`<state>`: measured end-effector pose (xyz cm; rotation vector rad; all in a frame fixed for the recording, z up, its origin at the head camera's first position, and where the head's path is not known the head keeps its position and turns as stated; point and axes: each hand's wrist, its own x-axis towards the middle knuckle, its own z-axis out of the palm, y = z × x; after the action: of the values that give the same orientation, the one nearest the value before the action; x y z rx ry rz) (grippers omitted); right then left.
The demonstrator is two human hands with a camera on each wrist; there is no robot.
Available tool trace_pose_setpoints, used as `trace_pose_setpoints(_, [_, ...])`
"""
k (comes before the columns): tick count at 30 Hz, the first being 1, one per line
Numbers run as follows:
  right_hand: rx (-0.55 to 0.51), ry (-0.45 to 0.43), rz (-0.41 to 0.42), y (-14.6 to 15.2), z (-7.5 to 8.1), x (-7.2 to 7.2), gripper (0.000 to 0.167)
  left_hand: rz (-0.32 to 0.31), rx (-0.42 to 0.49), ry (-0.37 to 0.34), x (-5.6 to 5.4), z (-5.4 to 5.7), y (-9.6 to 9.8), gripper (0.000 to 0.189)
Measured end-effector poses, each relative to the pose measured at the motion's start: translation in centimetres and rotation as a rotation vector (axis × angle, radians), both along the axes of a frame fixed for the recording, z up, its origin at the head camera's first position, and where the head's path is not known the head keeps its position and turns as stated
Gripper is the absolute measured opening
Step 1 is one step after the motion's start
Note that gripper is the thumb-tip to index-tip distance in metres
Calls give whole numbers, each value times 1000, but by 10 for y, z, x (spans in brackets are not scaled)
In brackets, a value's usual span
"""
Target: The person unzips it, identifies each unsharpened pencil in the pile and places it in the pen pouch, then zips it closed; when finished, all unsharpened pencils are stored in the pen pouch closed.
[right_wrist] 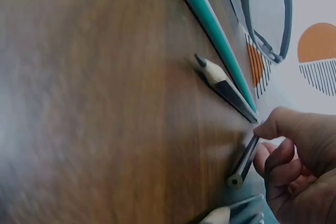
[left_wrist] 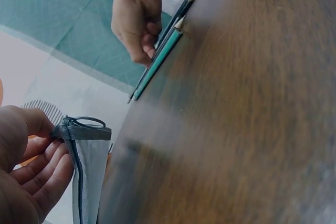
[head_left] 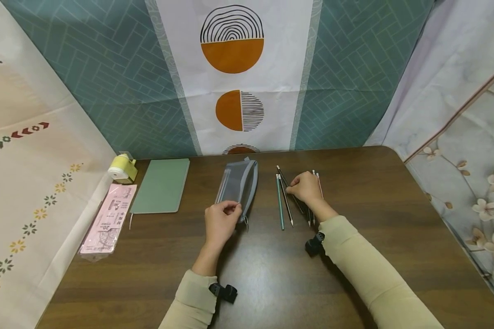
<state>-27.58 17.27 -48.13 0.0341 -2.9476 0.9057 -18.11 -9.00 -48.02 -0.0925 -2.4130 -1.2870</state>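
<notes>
My left hand (head_left: pixel 222 222) pinches the zip-end corner of a grey translucent pencil case (head_left: pixel 232 179), whose zip side gapes toward the right. In the left wrist view, the zip's ring pull (left_wrist: pixel 90 123) hangs beside the fingertips. To the right, my right hand (head_left: pixel 307 188) holds a dark pencil (right_wrist: pixel 244 162) between thumb and finger, low over the table; its blunt end shows in the right wrist view. Left of that hand lie a teal pencil (head_left: pixel 280 205) and a sharpened black pencil (head_left: pixel 287 203). More pencils (head_left: pixel 319 182) lie partly hidden under the right hand.
On the wooden table (head_left: pixel 267 283), a green notebook (head_left: pixel 161 186) lies at the back left. A pink packet (head_left: pixel 109 219) and a yellow-and-white pencil sharpener (head_left: pixel 123 168) are along the left edge. Patterned cloth (head_left: pixel 119 82) hangs behind the table.
</notes>
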Motion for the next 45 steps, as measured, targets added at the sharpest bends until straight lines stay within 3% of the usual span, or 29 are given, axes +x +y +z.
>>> trace_pose_setpoints(9, [-123,-90,38,3,1,2,27,1,-1,-1,-1,-1,0,5])
trace_pose_setpoints(21, [-475,-172,56,4,12,4,30,5,0,7,-1,1,0,5])
trace_pose_setpoints(35, [-601,-248,64,2,18,7,33,24,7,22,-3,7,0,5])
trace_pose_setpoints(45, [-699,-282,93,-16,19,6,31,30,12,40,-5,10,0,5])
